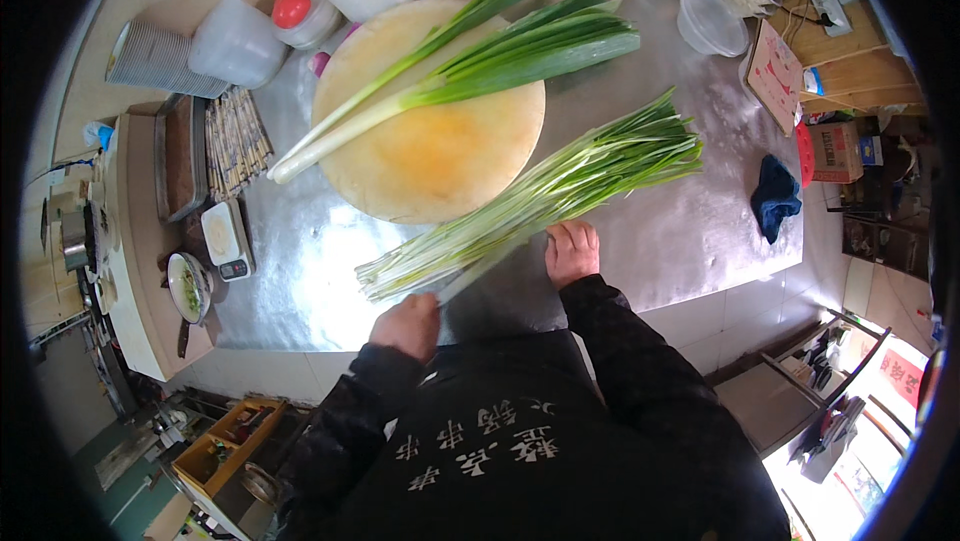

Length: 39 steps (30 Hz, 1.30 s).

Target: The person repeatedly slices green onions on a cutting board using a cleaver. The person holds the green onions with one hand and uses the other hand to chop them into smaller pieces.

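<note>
A long bunch of garlic chives (pixel 540 188) lies slantwise on the metal table, white ends to the left and green tips to the right. My left hand (pixel 409 327) is closed at the near end of a narrow pale strip (pixel 484 267), blurred, along the chives' near side; its material is unclear. My right hand (pixel 574 252) is curled beside the chives, near the strip's other end. Whether its fingers hold the strip cannot be made out. Beyond the chives, large green onions (pixel 465 76) rest across a round cutting board (pixel 427 158), overhanging its edge.
On the left stand a digital kitchen scale (pixel 223 237), a bowl with chopped greens (pixel 187 290) and a knife handle (pixel 183 338). A blue cloth (pixel 776 200) lies at the metal table's (pixel 675 241) right end. Plastic containers (pixel 236 42) line the back.
</note>
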Motion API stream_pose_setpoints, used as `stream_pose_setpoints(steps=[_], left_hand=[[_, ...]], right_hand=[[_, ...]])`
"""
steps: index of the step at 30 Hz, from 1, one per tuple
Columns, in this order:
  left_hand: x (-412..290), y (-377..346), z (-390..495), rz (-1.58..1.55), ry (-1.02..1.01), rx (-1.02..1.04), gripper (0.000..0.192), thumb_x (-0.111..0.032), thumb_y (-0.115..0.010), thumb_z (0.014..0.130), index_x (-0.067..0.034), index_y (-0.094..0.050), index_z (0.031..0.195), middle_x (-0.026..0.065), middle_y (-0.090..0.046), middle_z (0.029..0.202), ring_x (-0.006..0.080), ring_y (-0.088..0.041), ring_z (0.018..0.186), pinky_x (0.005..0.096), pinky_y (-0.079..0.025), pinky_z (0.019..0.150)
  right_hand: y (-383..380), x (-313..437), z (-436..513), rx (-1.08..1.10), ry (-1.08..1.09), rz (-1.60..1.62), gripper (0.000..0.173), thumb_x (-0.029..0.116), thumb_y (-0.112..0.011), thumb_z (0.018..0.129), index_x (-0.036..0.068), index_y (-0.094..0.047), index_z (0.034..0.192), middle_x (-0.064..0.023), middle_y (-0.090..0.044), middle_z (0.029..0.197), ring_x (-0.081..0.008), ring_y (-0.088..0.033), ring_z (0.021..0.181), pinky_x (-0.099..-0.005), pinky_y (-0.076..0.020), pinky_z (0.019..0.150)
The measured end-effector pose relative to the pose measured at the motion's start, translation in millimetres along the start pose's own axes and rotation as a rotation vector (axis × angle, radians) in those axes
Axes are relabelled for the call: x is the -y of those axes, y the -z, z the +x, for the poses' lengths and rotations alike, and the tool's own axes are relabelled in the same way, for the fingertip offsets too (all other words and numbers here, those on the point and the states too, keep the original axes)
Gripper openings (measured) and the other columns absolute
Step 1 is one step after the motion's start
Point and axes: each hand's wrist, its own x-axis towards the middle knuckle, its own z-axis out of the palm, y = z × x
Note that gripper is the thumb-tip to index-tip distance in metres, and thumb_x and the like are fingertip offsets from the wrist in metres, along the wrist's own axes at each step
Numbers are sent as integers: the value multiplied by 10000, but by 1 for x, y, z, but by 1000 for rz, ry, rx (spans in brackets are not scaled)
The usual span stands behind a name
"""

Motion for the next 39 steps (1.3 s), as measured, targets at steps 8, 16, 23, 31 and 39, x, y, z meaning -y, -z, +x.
stream_pose_setpoints(steps=[8,16,23,31,39], left_hand=[[-64,3,59,157,-98,151,140,-149,-524,974,-51,-571,1063,231,-685,984,435,-707,914,525,-574,779],[-85,-15,88,194,-118,130,147,-150,-512,980,-62,-581,1075,220,-703,964,430,-723,873,536,-581,738],[-83,-28,100,263,-128,134,153,-147,-499,982,-65,-584,1079,214,-721,930,421,-735,845,531,-583,713],[-16,22,29,330,133,302,172,-193,-488,1023,-55,-582,983,203,-714,881,420,-723,843,536,-570,725],[-39,11,38,271,14,179,206,-265,-542,1035,-68,-584,989,190,-706,863,411,-714,815,535,-567,703]], right_hand=[[-3,-4,2,72,-10,5,322,74,-711,751,7,-676,1064,-165,-627,1176,-395,-570,1152,-501,-501,983],[2,-3,6,190,-33,-25,331,128,-720,708,39,-686,1025,-144,-628,1168,-363,-563,1198,-476,-494,1010],[5,1,12,233,-63,2,407,111,-705,721,17,-677,1115,-153,-626,1190,-366,-561,1187,-474,-493,1016],[8,3,14,131,-40,24,387,71,-687,732,45,-679,1117,-130,-626,1157,-358,-583,1131,-467,-510,989],[9,-3,10,65,-24,105,416,61,-689,726,55,-681,1143,-122,-626,1186,-353,-581,1153,-466,-507,1002]])
